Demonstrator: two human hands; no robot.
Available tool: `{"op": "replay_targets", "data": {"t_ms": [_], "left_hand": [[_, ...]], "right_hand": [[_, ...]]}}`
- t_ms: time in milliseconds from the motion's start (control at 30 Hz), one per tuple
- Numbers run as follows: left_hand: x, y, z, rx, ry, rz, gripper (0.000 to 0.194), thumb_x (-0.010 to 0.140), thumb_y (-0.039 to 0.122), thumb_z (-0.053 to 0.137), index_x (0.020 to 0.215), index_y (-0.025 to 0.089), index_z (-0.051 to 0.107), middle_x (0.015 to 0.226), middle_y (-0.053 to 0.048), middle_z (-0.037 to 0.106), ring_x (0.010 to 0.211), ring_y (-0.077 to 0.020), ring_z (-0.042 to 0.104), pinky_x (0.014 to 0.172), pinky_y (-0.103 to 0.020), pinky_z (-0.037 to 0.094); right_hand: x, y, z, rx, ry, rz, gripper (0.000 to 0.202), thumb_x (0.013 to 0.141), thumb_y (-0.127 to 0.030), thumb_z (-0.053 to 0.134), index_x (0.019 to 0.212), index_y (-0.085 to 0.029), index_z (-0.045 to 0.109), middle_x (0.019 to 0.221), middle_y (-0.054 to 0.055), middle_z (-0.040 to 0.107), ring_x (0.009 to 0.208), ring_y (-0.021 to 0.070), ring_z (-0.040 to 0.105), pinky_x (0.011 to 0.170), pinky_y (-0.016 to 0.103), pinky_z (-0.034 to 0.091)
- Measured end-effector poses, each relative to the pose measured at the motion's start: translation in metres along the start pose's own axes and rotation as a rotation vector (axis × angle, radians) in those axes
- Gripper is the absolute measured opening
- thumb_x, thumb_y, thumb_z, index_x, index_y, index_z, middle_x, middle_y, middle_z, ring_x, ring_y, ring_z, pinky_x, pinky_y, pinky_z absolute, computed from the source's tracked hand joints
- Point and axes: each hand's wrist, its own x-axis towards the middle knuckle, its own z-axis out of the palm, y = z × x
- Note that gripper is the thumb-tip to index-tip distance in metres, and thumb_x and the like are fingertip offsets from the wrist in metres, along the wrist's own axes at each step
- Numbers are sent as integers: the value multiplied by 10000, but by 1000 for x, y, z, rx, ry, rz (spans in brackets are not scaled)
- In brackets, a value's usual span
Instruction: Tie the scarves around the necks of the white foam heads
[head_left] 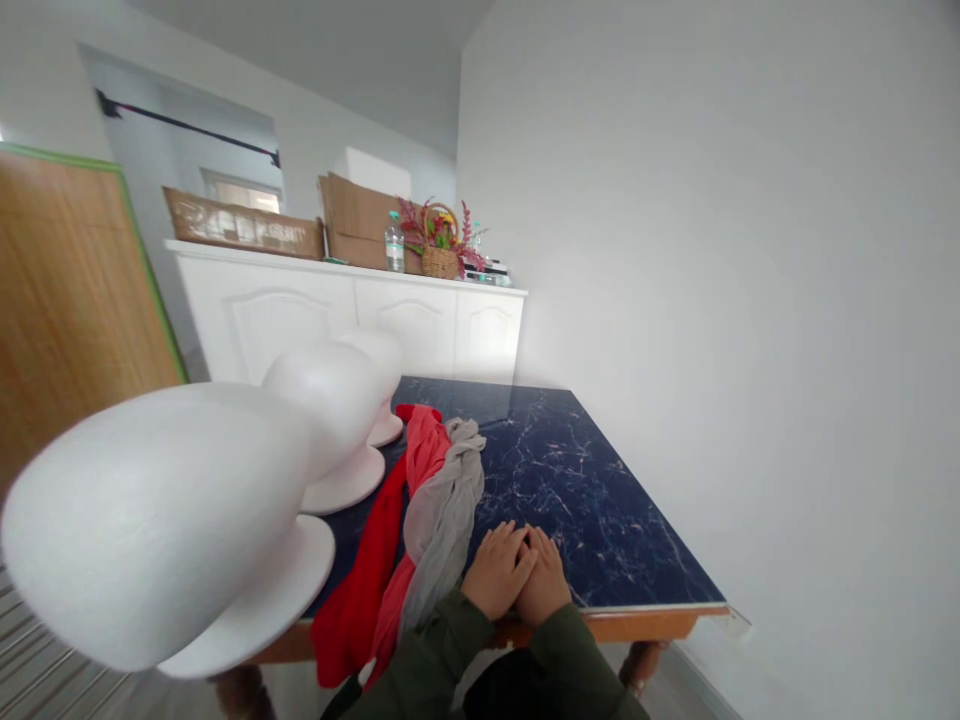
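My left hand (498, 571) rests on the near edge of the dark blue marbled table (547, 460), palm down, its fingers lying flat. Beside it and touching it, my right hand (545, 577) lies the same way; neither holds anything. Left of my hands a grey scarf (457, 490) stretches lengthwise over the table. Alongside it are a coral scarf (424, 440) and a red scarf (364, 575), whose near end hangs over the edge. Three white foam mannequin heads stand in a row further left: a near one (165, 510), a middle one (326, 400) and a far one (379, 362).
Behind the table is a white cabinet (300, 300) bearing cardboard boxes (367, 220), a water bottle (394, 243) and a flower basket (440, 262). A white wall (712, 250) rises on the right. A wooden panel (75, 290) with green edging stands at left.
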Motion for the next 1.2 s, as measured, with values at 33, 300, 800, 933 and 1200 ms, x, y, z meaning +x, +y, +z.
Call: {"op": "replay_targets", "data": {"t_ms": [33, 300, 800, 933, 1200], "left_hand": [[-1, 0, -1, 2, 2, 1, 457, 892, 368, 337, 1280, 158, 455, 1356, -121, 442, 1288, -235, 351, 1075, -449, 247], [-1, 6, -5, -7, 2, -12, 439, 890, 371, 340, 1246, 161, 488, 1350, -108, 453, 1284, -229, 356, 1078, -438, 245], [-2, 4, -2, -25, 14, -10, 456, 889, 391, 335, 1256, 161, 478, 1346, -108, 456, 1282, -230, 355, 1079, -440, 243], [-1, 4, -1, -36, 14, -14, 467, 888, 394, 333, 1265, 155, 474, 1349, -111, 451, 1286, -232, 347, 1087, -430, 224], [-2, 2, -1, -41, 21, 2, 460, 890, 409, 331, 1256, 170, 476, 1343, -108, 457, 1281, -234, 355, 1075, -446, 242]], "right_hand": [[-1, -1, -1, 3, -6, 2, 465, 844, -174, 409, 1306, -178, 454, 1371, 119, 425, 1296, 249, 329, 1067, 405, 235], [-4, -5, -15, 21, -13, -5, 464, 852, -166, 386, 1311, -182, 448, 1369, 125, 426, 1295, 253, 330, 1060, 405, 237], [-3, -4, -8, -2, -8, 11, 468, 840, -162, 404, 1304, -190, 459, 1371, 112, 427, 1296, 245, 330, 1061, 399, 231], [-4, -4, -9, 4, 29, 5, 471, 834, -147, 402, 1300, -187, 465, 1359, 111, 442, 1289, 252, 340, 1057, 399, 236], [-4, -3, -12, 9, -24, -2, 468, 846, -171, 398, 1311, -166, 449, 1371, 125, 423, 1295, 258, 329, 1059, 403, 235]]}}
